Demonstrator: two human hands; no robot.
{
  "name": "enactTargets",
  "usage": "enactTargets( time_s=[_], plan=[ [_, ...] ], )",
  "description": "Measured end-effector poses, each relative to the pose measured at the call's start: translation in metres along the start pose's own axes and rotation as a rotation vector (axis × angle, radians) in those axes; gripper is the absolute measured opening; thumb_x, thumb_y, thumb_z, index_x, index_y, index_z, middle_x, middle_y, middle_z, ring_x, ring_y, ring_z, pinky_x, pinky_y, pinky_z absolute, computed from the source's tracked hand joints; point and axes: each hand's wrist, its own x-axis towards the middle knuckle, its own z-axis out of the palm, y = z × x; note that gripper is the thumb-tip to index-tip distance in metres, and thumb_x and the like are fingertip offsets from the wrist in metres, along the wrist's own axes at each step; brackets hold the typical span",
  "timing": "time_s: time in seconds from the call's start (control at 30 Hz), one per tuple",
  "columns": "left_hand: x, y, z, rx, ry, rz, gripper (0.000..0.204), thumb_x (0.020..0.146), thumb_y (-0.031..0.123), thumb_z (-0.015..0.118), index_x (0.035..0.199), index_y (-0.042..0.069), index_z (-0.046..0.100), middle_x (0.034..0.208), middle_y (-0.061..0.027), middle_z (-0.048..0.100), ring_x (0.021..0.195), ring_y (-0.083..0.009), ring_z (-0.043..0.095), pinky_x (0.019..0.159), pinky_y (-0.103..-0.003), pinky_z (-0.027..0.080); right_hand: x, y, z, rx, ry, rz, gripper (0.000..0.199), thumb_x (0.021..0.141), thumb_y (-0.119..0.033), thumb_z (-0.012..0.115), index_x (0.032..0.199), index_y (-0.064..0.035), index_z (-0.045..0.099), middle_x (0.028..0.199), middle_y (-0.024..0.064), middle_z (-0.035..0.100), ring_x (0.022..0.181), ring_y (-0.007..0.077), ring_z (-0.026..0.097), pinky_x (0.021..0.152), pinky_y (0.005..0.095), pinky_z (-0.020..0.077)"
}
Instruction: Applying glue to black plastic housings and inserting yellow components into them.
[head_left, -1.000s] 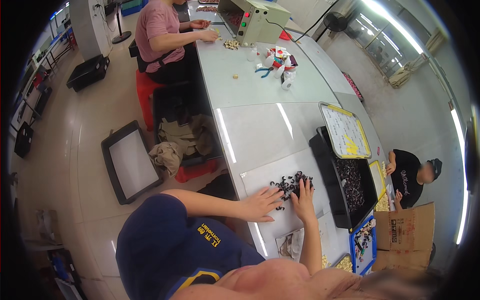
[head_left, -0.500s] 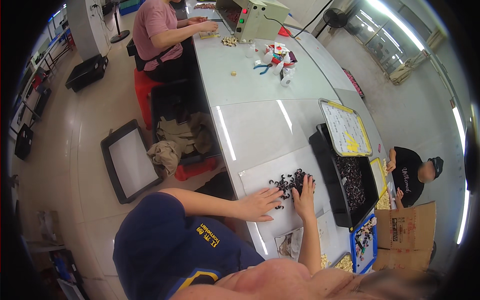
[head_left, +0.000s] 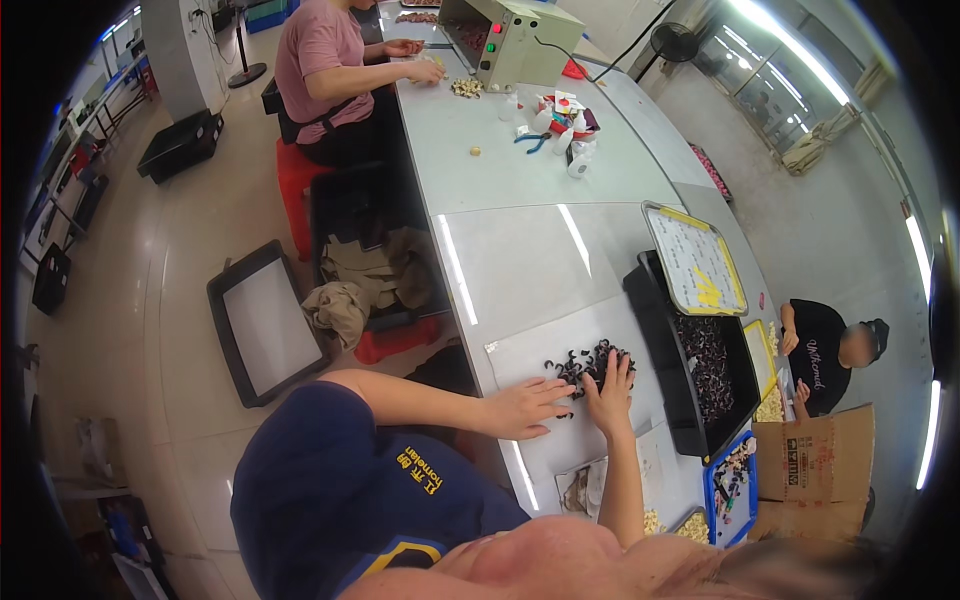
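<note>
Small black curved pieces (head_left: 566,366) lie in a loose heap on a white sheet (head_left: 510,358) on the table before me. My left hand (head_left: 525,408) rests flat at the near left edge of the heap, fingers stretched out and fingertips by a few pieces. Over the right part of the heap lies my right hand (head_left: 609,398), its fingers spread and touching the pieces. Neither hand grips anything. Some pieces under the right fingers are hidden.
Right of the sheet stands a black bin (head_left: 664,385) of similar dark pieces, with a yellow-edged tray (head_left: 690,250) across its far end. A blue tray (head_left: 713,500) and a cardboard box (head_left: 815,465) are nearer right. Two co-workers sit around the table; pliers (head_left: 533,140) lie farther off.
The whole view has shifted slightly. My hands stay at the heap with hardly any movement. The co-worker in pink has moved one hand down toward a small pile of pale pieces.
</note>
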Motion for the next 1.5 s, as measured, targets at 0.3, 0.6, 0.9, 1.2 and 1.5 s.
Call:
enactTargets(
  time_s=[0.3, 0.6, 0.9, 1.2, 1.5],
  plan=[
    [0.019, -0.011, 0.001, -0.100, -0.011, -0.114, 0.063, 0.080, 0.031, 0.063, 0.131, 0.003, 0.038, 0.141, -0.0229, 0.027, 0.131, -0.0380, 0.026, 0.104, -0.047, 0.027, -0.028, -0.006, 0.005, -0.057, -0.114, -0.091, 0.071, 0.087, -0.040, 0.052, 0.143, -0.0146, 0.017, 0.149, 0.0160, 0.009, 0.133, 0.0464, 0.010, 0.099, 0.0627, 0.0225],
    [0.044, -0.024, -0.005, -0.016, -0.106, -0.126, 0.070, 0.086, 0.046, 0.049, 0.133, -0.003, 0.033, 0.142, -0.0218, 0.026, 0.133, -0.0346, 0.023, 0.105, -0.049, 0.022, -0.049, -0.010, 0.006, -0.001, -0.037, -0.306, 0.074, 0.082, -0.020, 0.060, 0.139, 0.0013, 0.019, 0.144, 0.0281, 0.014, 0.132, 0.0476, 0.014, 0.107, 0.0511, 0.0184],
    [0.041, -0.034, -0.013, 0.006, -0.020, -0.045, 0.066, 0.080, 0.044, 0.060, 0.124, -0.002, 0.044, 0.129, -0.0212, 0.043, 0.123, -0.0339, 0.038, 0.097, -0.046, 0.031, -0.045, -0.005, -0.005, 0.150, 0.034, -0.318, 0.065, 0.085, -0.015, 0.057, 0.137, 0.0045, 0.024, 0.141, 0.0268, 0.025, 0.132, 0.0371, 0.027, 0.106, 0.0367, 0.0257],
    [0.079, -0.040, -0.002, 0.222, -0.175, -0.063, 0.076, 0.086, 0.054, 0.045, 0.138, 0.002, 0.027, 0.146, -0.0147, 0.022, 0.134, -0.0296, 0.023, 0.106, -0.053, 0.016, -0.005, 0.021, -0.013, 0.060, 0.095, -0.142, 0.056, 0.088, -0.015, 0.051, 0.137, -0.0028, 0.028, 0.143, 0.0223, 0.025, 0.131, 0.0392, 0.025, 0.107, 0.0383, 0.0256],
    [0.054, -0.026, -0.003, 0.172, -0.257, 0.037, 0.074, 0.086, 0.053, 0.046, 0.137, 0.003, 0.029, 0.145, -0.0162, 0.023, 0.134, -0.0298, 0.023, 0.106, -0.052, 0.017, 0.033, 0.044, -0.005, -0.048, 0.175, -0.119, 0.052, 0.082, -0.011, 0.055, 0.130, -0.0023, 0.036, 0.136, 0.0224, 0.035, 0.123, 0.0451, 0.034, 0.099, 0.0434, 0.0363]
  ],
)
